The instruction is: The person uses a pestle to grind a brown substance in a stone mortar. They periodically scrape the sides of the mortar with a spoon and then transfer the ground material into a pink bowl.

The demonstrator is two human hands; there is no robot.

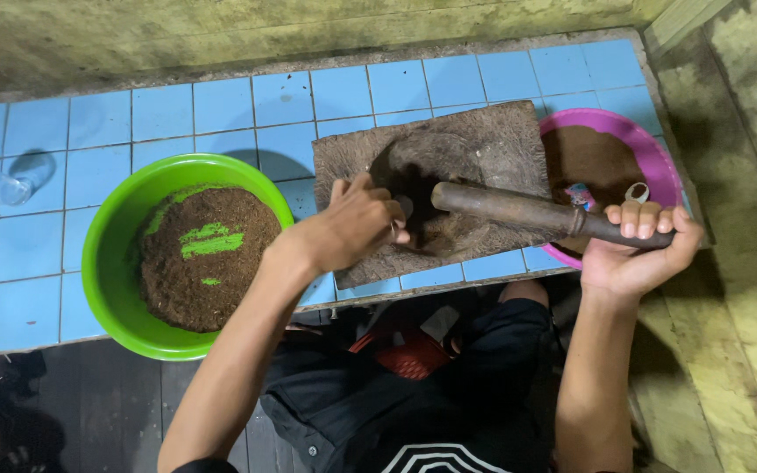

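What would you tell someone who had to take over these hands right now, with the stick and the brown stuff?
Left hand: reaching into the hollow of the wooden block, fingers down at the brown powder there.
Right hand: gripping the dark wooden pestle, which lies slanted over the block.
Green bowl, to the left: holds a big heap of brown powder.
Pink bowl, to the right: brown powder and small scraps.
Done: much powder sits in the bowls. Left: the bit in the block's hollow.

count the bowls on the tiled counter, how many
2. A green bowl of brown powder sits left of the left hand. A pink bowl lies at the right, partly behind the wooden block and the pestle in the right hand.
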